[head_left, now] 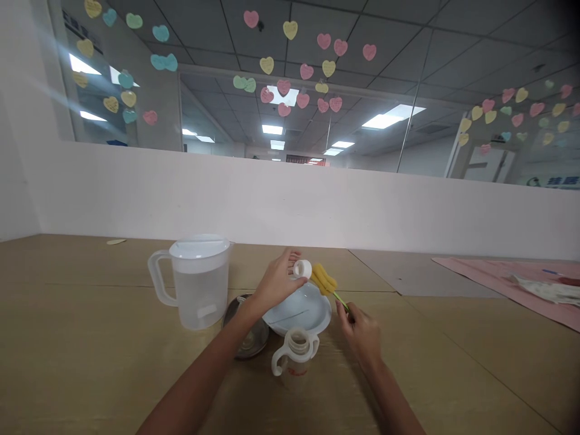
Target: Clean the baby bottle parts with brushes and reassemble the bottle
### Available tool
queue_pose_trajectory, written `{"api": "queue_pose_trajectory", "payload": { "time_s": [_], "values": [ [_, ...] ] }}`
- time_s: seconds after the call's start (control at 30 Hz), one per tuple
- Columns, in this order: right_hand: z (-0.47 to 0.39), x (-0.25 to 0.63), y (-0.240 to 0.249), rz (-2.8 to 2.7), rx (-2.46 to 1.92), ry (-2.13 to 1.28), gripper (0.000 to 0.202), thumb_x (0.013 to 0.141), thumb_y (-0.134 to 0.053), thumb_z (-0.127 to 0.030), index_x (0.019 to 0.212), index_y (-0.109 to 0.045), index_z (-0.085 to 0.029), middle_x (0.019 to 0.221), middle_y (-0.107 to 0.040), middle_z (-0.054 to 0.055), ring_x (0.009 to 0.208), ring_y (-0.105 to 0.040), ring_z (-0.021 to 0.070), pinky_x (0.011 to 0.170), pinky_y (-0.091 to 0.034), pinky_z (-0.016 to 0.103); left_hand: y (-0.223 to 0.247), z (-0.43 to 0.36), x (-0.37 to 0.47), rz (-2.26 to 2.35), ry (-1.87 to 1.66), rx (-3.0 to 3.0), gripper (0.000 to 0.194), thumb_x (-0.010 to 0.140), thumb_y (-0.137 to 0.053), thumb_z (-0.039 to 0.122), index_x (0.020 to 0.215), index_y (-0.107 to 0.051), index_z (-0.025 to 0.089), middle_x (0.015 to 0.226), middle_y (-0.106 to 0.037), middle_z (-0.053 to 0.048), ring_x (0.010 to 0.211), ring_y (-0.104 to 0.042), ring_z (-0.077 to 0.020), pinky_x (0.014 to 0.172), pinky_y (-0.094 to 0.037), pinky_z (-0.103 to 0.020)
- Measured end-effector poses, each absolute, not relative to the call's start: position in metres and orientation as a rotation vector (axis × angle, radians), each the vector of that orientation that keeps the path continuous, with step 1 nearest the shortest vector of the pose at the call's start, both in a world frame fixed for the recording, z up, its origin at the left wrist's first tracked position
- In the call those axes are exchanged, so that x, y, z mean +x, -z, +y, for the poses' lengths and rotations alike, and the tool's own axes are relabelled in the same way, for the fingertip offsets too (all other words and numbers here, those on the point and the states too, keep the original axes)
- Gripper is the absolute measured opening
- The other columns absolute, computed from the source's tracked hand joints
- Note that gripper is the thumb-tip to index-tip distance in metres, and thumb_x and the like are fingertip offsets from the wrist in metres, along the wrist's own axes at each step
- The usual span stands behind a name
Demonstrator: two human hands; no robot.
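Note:
Between the thumb and fingers of my left hand (277,279) is a white ring-shaped cap (302,269), its opening showing. My right hand (360,331) grips the green handle of a brush with a yellow sponge head (323,280). The sponge is close beside the cap, above a white bowl (319,311) with a thin straight item in it. Nearer to me stands an open bottle (299,345) with white side handles. A round metal dish (261,338) lies left of the bowl, partly hidden by my left forearm, with a clear item in it.
A lidded translucent pitcher (202,284) stands left of the metal dish. At the far right, a pink cloth (480,273) carries a whitish cloth-like item (544,290). A white wall (290,202) rises behind the brown tabletop (113,338).

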State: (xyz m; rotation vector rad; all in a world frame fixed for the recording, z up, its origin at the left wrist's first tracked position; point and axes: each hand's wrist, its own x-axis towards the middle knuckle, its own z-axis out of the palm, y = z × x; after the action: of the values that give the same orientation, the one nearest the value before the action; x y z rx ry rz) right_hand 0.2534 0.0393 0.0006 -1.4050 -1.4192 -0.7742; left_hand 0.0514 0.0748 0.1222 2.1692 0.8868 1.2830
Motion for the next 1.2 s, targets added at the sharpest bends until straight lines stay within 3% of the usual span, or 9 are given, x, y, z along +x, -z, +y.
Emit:
{"api": "queue_pose_trajectory", "payload": {
  "time_s": [0.23, 0.43, 0.6, 0.73, 0.87, 1.07, 1.2],
  "values": [
    [0.037, 0.254, 0.001, -1.509, -1.192, 0.824, 0.039, 0.089, -0.044, -0.034, 0.056, -0.053, -0.015, 0.043, -0.044, -0.003, 0.040, -0.037, 0.0056, 0.046, -0.026, 0.019, -0.124, 0.069, 0.050, 0.570, -0.893, 1.912, 0.048, 0.064, -0.071, 0.025, 0.107, -0.054, 0.014, 0.109, -0.063, -0.012, 0.102, -0.059, -0.0222, 0.083, -0.048, -0.033],
    [0.033, 0.259, -0.002, -1.597, -1.098, 0.801, 0.037, 0.087, -0.047, -0.030, 0.052, -0.048, -0.016, 0.043, -0.041, -0.004, 0.039, -0.034, 0.0052, 0.046, -0.026, 0.019, -0.133, 0.056, 0.045, 0.644, -0.852, 1.952, 0.050, 0.067, -0.070, 0.030, 0.113, -0.057, 0.015, 0.110, -0.063, -0.010, 0.099, -0.059, -0.0206, 0.083, -0.047, -0.031],
    [0.032, 0.263, -0.003, -1.566, -1.069, 0.851, 0.033, 0.084, -0.052, -0.030, 0.055, -0.052, -0.015, 0.043, -0.042, -0.004, 0.041, -0.037, 0.0053, 0.048, -0.028, 0.019, -0.135, 0.051, 0.046, 0.767, -0.955, 2.194, 0.044, 0.074, -0.061, 0.041, 0.111, -0.060, 0.018, 0.108, -0.063, -0.007, 0.089, -0.059, -0.0174, 0.079, -0.047, -0.029],
    [0.035, 0.262, -0.004, -1.417, -1.250, 0.908, 0.038, 0.084, -0.051, -0.035, 0.052, -0.051, -0.015, 0.042, -0.041, -0.004, 0.040, -0.036, 0.0052, 0.046, -0.025, 0.020, -0.135, 0.056, 0.045, 0.944, -1.126, 2.477, 0.042, 0.074, -0.062, 0.032, 0.114, -0.057, 0.021, 0.114, -0.059, -0.006, 0.095, -0.056, -0.0191, 0.087, -0.044, -0.032],
    [0.035, 0.260, -0.005, -1.309, -1.333, 0.804, 0.042, 0.087, -0.045, -0.037, 0.051, -0.049, -0.015, 0.041, -0.039, -0.004, 0.039, -0.033, 0.0053, 0.044, -0.023, 0.020, -0.134, 0.060, 0.041, 1.056, -1.213, 2.594, 0.058, 0.072, -0.062, 0.021, 0.126, -0.044, 0.023, 0.121, -0.055, -0.006, 0.110, -0.050, -0.0218, 0.097, -0.038, -0.036],
    [0.035, 0.251, 0.000, -1.617, -1.174, 0.751, 0.040, 0.089, -0.041, -0.034, 0.055, -0.051, -0.015, 0.044, -0.044, -0.002, 0.041, -0.037, 0.0063, 0.047, -0.028, 0.019, -0.129, 0.056, 0.046, 0.902, -1.023, 2.783, 0.061, 0.070, -0.054, 0.010, 0.128, -0.041, 0.022, 0.116, -0.058, -0.005, 0.107, -0.050, -0.0204, 0.093, -0.040, -0.034],
    [0.038, 0.251, 0.002, -1.540, -1.247, 0.825, 0.042, 0.091, -0.038, -0.034, 0.056, -0.051, -0.015, 0.044, -0.046, -0.002, 0.040, -0.038, 0.0066, 0.046, -0.025, 0.020, -0.128, 0.056, 0.046, 0.949, -0.997, 2.767, 0.062, 0.072, -0.056, 0.014, 0.130, -0.037, 0.024, 0.116, -0.057, -0.005, 0.108, -0.048, -0.0211, 0.094, -0.039, -0.035]
  ]
}}
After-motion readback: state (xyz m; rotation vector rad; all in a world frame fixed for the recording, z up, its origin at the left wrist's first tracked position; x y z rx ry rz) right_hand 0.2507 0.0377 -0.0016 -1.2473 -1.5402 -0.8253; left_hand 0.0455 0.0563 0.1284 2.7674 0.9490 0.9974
